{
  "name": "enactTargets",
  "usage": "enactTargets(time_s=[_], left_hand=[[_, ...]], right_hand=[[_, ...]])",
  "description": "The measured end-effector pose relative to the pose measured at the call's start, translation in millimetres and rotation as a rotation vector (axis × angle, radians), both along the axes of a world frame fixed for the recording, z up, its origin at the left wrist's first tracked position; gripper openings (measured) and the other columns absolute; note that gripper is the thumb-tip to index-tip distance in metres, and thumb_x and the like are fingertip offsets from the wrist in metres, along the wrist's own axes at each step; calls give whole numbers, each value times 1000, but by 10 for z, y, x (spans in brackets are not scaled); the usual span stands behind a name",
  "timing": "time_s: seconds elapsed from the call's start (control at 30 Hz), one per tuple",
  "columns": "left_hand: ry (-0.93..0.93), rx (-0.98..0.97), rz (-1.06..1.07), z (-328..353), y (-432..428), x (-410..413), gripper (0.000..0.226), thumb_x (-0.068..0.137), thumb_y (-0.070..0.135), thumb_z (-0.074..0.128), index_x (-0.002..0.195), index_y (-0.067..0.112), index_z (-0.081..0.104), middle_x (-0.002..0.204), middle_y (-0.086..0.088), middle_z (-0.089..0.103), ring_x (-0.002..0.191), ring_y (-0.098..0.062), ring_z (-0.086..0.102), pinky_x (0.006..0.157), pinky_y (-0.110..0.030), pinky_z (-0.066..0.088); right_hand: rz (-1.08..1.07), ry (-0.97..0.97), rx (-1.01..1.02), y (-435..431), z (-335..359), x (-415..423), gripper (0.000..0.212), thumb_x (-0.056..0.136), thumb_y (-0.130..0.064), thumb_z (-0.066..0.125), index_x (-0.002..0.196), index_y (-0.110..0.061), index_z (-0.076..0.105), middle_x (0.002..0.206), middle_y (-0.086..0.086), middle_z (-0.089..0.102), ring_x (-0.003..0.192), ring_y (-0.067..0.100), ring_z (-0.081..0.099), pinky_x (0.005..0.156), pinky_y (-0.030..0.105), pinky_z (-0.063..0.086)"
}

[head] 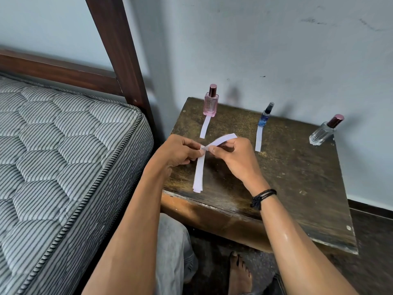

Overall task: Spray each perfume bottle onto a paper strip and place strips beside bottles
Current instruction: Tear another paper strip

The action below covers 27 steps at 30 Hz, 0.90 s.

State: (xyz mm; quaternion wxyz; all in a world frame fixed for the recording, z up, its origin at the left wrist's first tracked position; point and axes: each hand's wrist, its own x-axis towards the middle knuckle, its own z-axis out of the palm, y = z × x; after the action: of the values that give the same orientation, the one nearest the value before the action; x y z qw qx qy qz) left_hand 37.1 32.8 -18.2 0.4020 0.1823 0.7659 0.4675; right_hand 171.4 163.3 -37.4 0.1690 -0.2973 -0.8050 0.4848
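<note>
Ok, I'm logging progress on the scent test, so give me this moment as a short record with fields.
pink bottle: first strip lies in front
blue bottle: second strip lies in front
clear bottle: no strip beside it yet
left hand: holds spare strips
right hand: pinches single strip
surface: wooden table

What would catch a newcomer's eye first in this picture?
The two hands mid-frame: the left hand pinches a hanging bundle of paper strips, the right hand pinches a single strip. Behind, on the worn table by the wall, a laid strip lies before the pink bottle and a second laid strip before the blue bottle; the clear bottle has none.
</note>
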Motion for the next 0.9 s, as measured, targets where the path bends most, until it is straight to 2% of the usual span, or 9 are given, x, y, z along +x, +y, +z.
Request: enactTargets(time_s=[0.17,0.27,0.37,0.47,0.57,0.63,0.7,0.8,0.9], left_hand=[[28,20,63,-20,33,20,11,83,8,79,94,6,77,80,-5,71,71,-9,63,58,-15,47],[55,20,76,-44,34,13,12,82,6,80,93,2,76,78,-6,70,72,-11,65,58,-15,52],[117,-6,37,-71,48,10,7,80,11,83,83,8,78,82,-9,75,81,-17,72,71,-23,58],[146,-28,23,-94,76,22,7,79,11,84,76,13,78,79,-9,75,82,-20,73,76,-28,61],[148,-43,62,-92,95,36,7,79,10,84,75,12,78,80,-8,76,83,-20,73,78,-31,62],[132,-51,81,-86,101,55,5,79,7,83,77,8,78,83,-10,76,84,-21,74,79,-32,62],[116,-63,103,-91,91,57,9,79,4,82,74,7,77,86,-13,76,85,-22,73,78,-32,63],[95,-61,156,-120,64,13,15,78,1,82,69,9,74,90,-15,75,87,-21,73,75,-30,62],[75,-48,177,-132,59,-9,13,77,0,83,71,7,74,94,-16,74,91,-22,73,71,-27,61]], right_hand=[[24,59,-75,-22,-8,-1,8,88,-25,80,93,-19,80,89,-9,79,84,8,75,86,46,60],[30,79,-40,-39,20,7,6,86,-26,81,88,-23,76,87,-10,77,81,7,73,82,42,60],[12,67,47,-82,36,-7,7,86,-35,80,85,-30,76,87,-15,75,82,4,69,76,35,57],[-74,45,62,-78,13,-23,8,88,-34,78,83,-29,75,84,-16,72,83,3,65,72,26,49],[-126,21,57,-49,5,-16,11,89,-32,78,80,-25,75,82,-12,70,79,5,63,66,26,42],[-144,-15,72,-52,-16,-20,14,88,-35,78,79,-25,74,82,-9,70,79,8,63,65,29,45],[-173,-41,89,-49,-26,-20,16,89,-37,77,80,-25,73,85,-6,72,82,12,65,72,33,52],[-283,72,-66,72,38,50,13,91,-28,77,81,-21,72,78,-3,75,77,17,74,80,46,62],[-295,124,-143,146,97,129,11,91,-22,78,83,-16,74,74,0,76,72,17,75,78,46,64]])
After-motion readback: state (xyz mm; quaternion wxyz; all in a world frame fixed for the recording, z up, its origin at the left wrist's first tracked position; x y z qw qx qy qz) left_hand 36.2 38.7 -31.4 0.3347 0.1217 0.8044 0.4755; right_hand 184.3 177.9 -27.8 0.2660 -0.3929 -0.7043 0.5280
